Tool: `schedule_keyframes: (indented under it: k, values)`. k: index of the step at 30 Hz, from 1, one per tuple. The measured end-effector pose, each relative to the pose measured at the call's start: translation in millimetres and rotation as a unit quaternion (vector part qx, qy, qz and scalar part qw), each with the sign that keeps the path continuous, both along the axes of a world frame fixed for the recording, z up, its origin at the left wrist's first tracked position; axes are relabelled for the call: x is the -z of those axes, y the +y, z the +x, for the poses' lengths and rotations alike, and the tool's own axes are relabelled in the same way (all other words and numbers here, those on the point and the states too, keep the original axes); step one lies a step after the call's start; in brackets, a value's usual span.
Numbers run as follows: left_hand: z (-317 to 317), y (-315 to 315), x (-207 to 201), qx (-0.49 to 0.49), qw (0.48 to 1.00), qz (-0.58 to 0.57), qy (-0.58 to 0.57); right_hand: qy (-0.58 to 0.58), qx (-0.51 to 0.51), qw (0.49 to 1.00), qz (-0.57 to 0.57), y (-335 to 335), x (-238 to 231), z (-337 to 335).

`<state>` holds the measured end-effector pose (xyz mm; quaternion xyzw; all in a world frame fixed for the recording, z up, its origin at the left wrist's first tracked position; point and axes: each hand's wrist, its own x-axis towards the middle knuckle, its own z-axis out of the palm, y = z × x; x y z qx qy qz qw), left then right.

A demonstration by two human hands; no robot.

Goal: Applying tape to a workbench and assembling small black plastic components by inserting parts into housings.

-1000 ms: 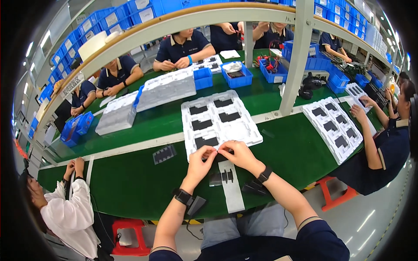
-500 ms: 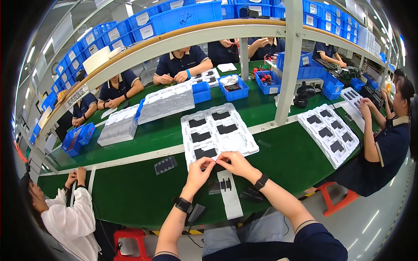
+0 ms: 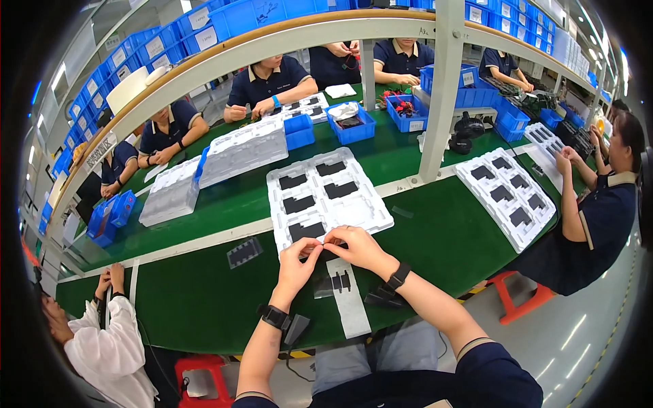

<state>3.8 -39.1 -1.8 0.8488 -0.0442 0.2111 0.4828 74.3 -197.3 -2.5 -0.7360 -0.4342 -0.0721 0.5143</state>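
My left hand (image 3: 299,264) and my right hand (image 3: 355,246) meet fingertip to fingertip over the near edge of a white moulded tray (image 3: 371,212). Both pinch at something too small to make out. Flat black parts (image 3: 298,205) lie in several of the tray's pockets; the near right pocket holds none. Below my hands a white paper strip (image 3: 352,313) lies on the green mat, with small black pieces (image 3: 341,281) on it. A clear film (image 3: 324,288) pokes out at the strip's left side.
A film sheet with dark pieces (image 3: 244,253) lies to the left. Another white tray of black parts (image 3: 487,204) stands at the right, by a seated co-worker (image 3: 598,183). A white post (image 3: 442,95) rises beyond my tray. Blue bins (image 3: 351,122) and stacked trays (image 3: 246,155) line the far side.
My hands stay pinched together over the tray's near edge. The whole view has shifted slightly, with the scene sliding left. Across the table, a co-worker's hands have lowered.
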Motion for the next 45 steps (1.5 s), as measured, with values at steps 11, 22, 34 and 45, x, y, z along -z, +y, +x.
schedule_keyframes:
  k: [11,22,34,45]
  values:
    - [-3.1,-3.0,-9.1,-0.012,0.996,0.084,-0.037,0.009,0.013,1.0,-0.021,-0.2,1.7,2.0]
    - [-3.0,-1.3,-8.3,-0.01,0.999,0.029,0.012,0.039,0.019,0.999,-0.02,2.7,4.5,1.6]
    - [-5.2,0.2,1.5,-0.027,0.999,0.03,-0.013,0.02,0.008,0.999,-0.04,5.3,-0.5,-1.9]
    - [-3.8,-6.1,-2.9,-0.017,0.999,0.042,-0.019,-0.025,0.028,0.999,-0.02,4.5,3.2,-0.8]
